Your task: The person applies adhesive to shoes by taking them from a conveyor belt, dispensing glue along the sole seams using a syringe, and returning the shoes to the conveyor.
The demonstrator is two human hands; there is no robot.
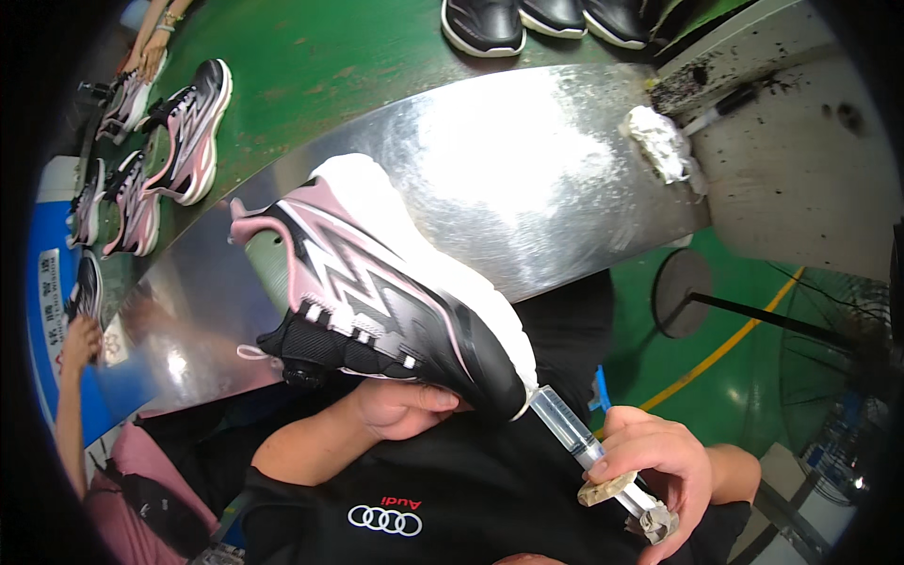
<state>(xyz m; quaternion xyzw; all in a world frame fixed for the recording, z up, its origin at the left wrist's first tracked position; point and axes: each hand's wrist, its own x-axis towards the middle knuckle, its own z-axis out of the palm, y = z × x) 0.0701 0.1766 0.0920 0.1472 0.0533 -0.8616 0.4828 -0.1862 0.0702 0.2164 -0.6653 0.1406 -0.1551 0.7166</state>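
Nearest the wearer's black shirt (452,471), the right hand (654,457) grasps the rear of a clear syringe (565,424), fingers curled about the plunger end, where a tan wrapping (607,489) shows. The syringe's tip meets the toe of the 1 held sneaker (414,292), about where white sole and black upper join. The left hand (400,407), on the wearer's side of the sneaker, grips it near the toe, thumb against the black upper; its other fingers are mostly hidden.

The pink, black and white sneaker is on its side in front of the wearer, sole turned away, a dull green form (269,268) inside its opening. Behind it spreads a shiny metal sheet (565,226); I cannot tell whether they touch. Beyond the sneaker to the right is a crumpled white wad (656,141). Left of the sneaker, a co-worker's hand (83,344) is by a dark shoe (88,285); farther off on that side are several similar sneakers (193,132). Farthest straight beyond the sneaker, 3 black shoes (485,26) with pale soles stand on a green surface (320,56).
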